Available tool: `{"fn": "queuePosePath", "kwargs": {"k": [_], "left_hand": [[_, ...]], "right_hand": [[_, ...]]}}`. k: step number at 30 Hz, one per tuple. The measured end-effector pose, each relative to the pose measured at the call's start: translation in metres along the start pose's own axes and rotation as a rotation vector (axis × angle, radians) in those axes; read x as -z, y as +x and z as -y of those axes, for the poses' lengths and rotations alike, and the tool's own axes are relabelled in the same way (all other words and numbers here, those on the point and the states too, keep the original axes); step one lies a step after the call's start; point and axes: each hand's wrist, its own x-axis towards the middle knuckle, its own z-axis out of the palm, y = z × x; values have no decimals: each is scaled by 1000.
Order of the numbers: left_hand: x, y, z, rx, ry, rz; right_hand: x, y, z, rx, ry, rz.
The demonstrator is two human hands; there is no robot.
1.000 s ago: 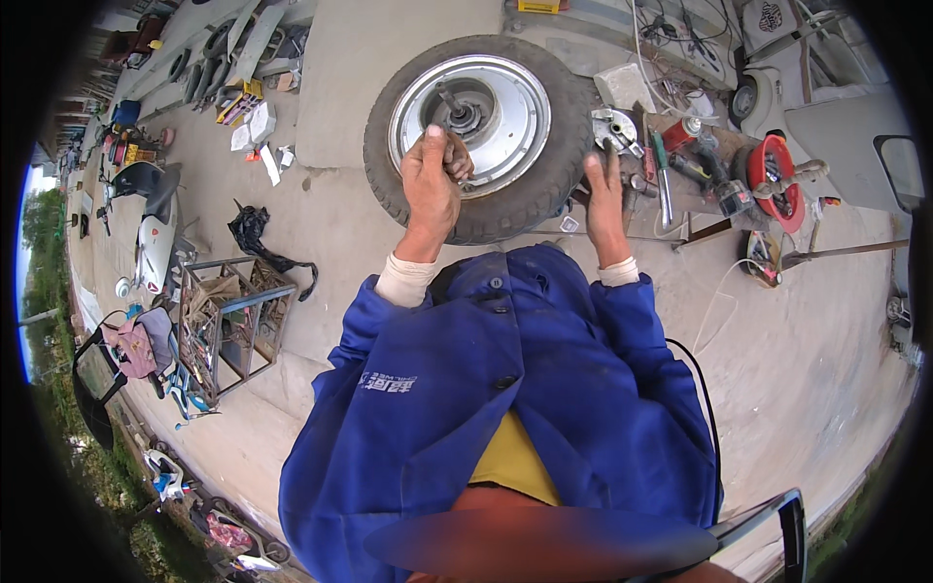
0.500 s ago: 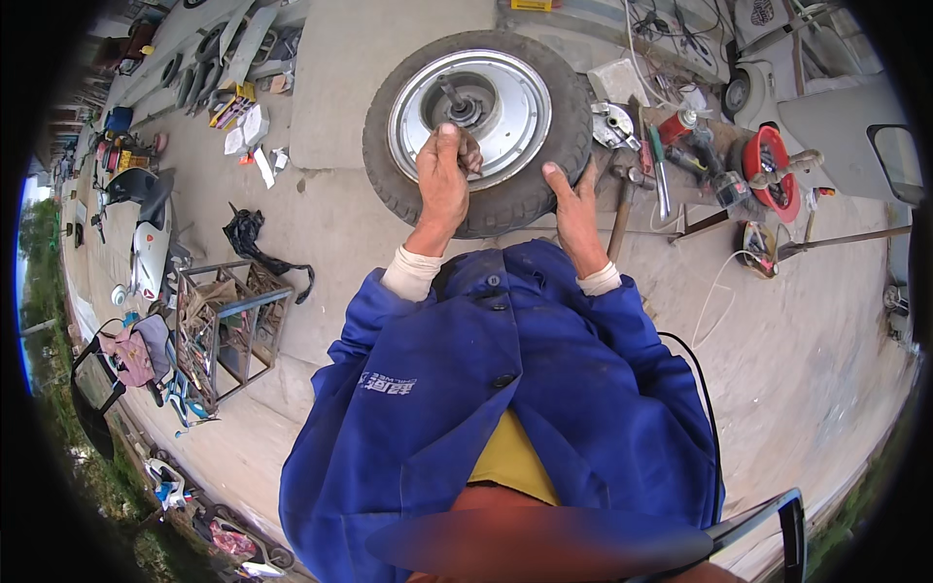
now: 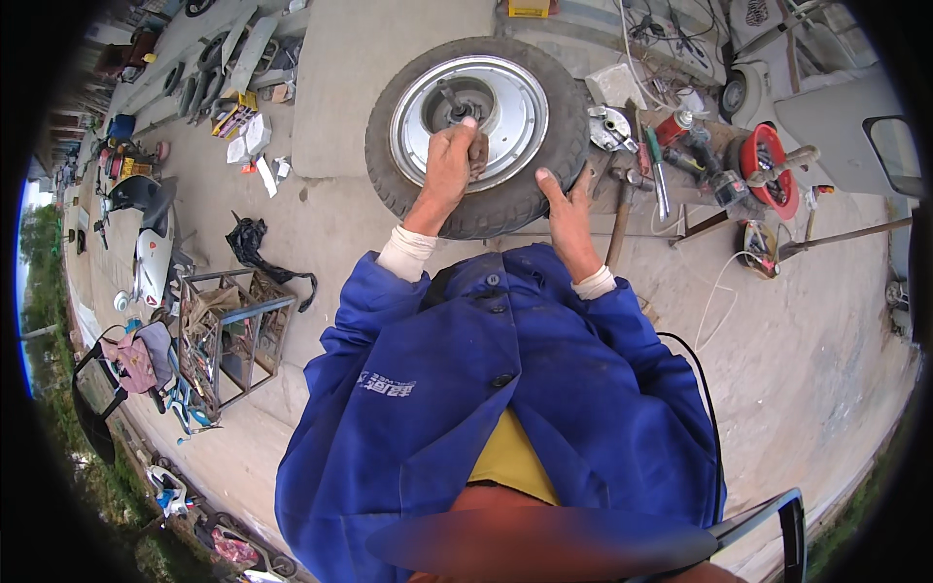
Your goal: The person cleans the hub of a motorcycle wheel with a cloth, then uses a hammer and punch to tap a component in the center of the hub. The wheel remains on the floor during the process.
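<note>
A wheel with a black tyre [image 3: 408, 85] and a silver metal rim [image 3: 525, 102] lies flat in front of me. A dark axle shaft [image 3: 448, 94] sticks up from its hub. My left hand [image 3: 447, 175] is over the near part of the rim, just below the hub, with its fingers curled and the thumb pressed against them. Whatever it may hold is hidden. On the tyre's near right side rests my right hand [image 3: 573, 225], thumb on the sidewall and fingers round the outer tread.
Right of the wheel lie a hammer [image 3: 622, 209], a green-handled tool [image 3: 659, 170], a metal drum-like part [image 3: 609, 128], a spray can [image 3: 674, 126] and a red bowl [image 3: 766, 151] of small parts. A metal-framed tool rack [image 3: 233, 316] and crumpled black plastic [image 3: 251, 238] are at left.
My left thumb and fingers have shifted right and slightly up, nearer the hub. The right hand has slid a little to the left along the tyre.
</note>
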Motion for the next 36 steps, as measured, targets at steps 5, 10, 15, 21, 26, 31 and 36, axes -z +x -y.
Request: {"fn": "queuePosePath", "kwargs": {"k": [5, 10, 15, 21, 26, 31, 36], "left_hand": [[-32, -33, 3, -353, 346, -533], [-5, -5, 12, -140, -253, -102], [-4, -16, -2, -179, 111, -160], [-35, -28, 11, -311, 89, -501], [36, -9, -1, -40, -291, 247], [-12, -27, 5, -399, 330, -482], [-13, -23, 6, -195, -92, -434]], "right_hand": [[3, -2, -14, -6, -53, 17], [-2, -13, -16, 1, -6, 47], [2, -14, -7, -79, 178, 45], [4, -11, 1, -110, 240, 91], [4, -14, -8, -152, 194, 48], [3, -12, 13, -207, 286, 46], [4, -8, -5, -129, 218, 54]]}}
